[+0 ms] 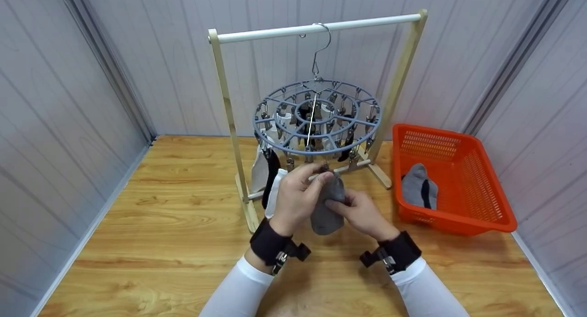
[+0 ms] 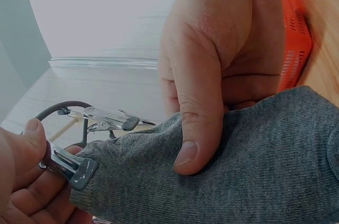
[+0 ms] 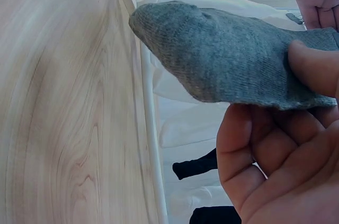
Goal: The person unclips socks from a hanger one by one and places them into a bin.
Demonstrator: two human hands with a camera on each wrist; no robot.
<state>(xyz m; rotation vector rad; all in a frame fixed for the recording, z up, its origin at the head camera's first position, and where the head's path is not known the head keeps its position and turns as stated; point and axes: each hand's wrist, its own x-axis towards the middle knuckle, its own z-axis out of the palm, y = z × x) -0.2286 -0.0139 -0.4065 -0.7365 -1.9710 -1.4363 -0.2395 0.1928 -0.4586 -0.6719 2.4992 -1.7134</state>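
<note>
A grey sock [image 1: 328, 218] hangs from the front of the round clip hanger [image 1: 316, 145]. My left hand [image 1: 296, 197] pinches a metal clip [image 2: 71, 167] between thumb and fingers. In the left wrist view the clip's grey-tipped ends sit over the edge of the sock's cuff. Lower down, my right hand [image 1: 367, 216] holds the same sock, its thumb [image 2: 198, 134] flat across the fabric. The right wrist view shows the sock [image 3: 212, 49] stretched out sideways, with the right fingers [image 3: 238, 150] curled beneath it.
The hanger hooks over a white bar [image 1: 284, 31] on a wooden stand [image 1: 225, 97]. White and black socks [image 1: 271, 177] hang from its clips. To the right, an orange basket [image 1: 493, 188] contains a grey sock with a black part [image 1: 418, 191].
</note>
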